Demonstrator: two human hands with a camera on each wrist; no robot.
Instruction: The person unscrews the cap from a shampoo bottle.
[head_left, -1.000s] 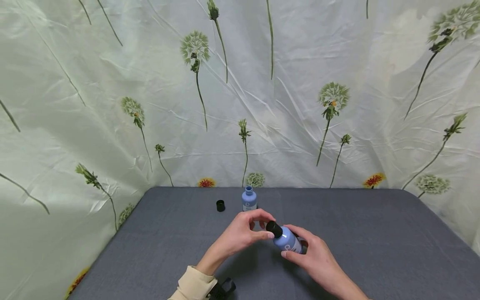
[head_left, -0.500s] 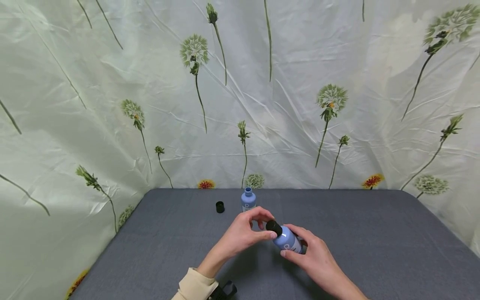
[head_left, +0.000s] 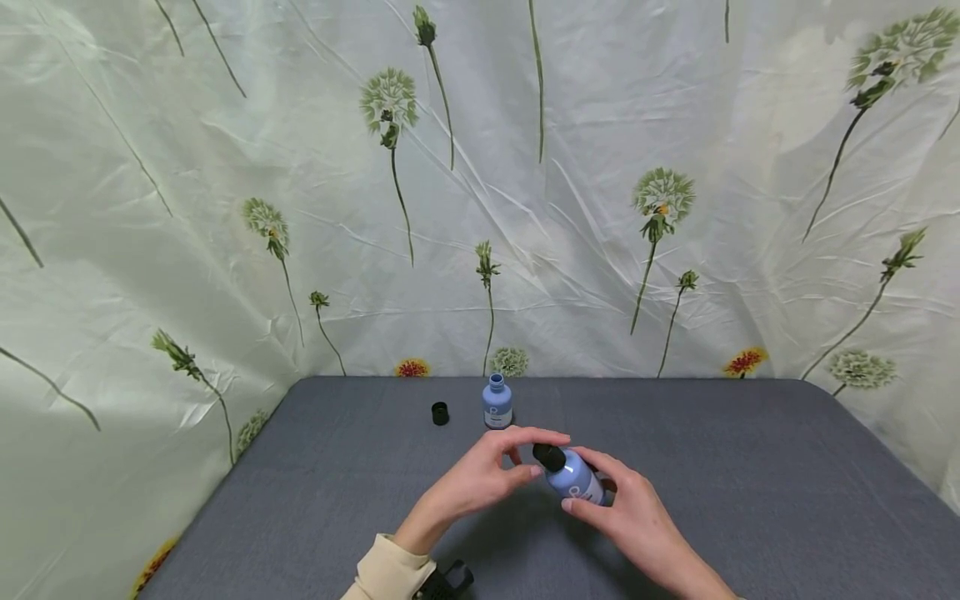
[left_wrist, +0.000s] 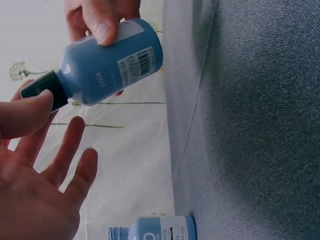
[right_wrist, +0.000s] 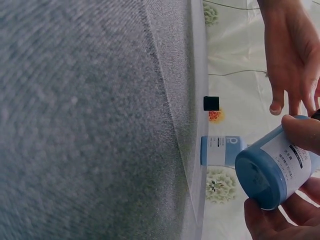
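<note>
Grey cloth (head_left: 750, 467) covered our table. Above it, our right hand (head_left: 637, 521) gripped the tilted blue bottle (head_left: 576, 482) by its body. Our left hand (head_left: 480, 479) was spread with loose fingers, thumb touching its black cap (head_left: 548, 456). Behind stood an uncapped bottle (head_left: 497, 402), with a loose cap (head_left: 439, 412) beside it.
</note>
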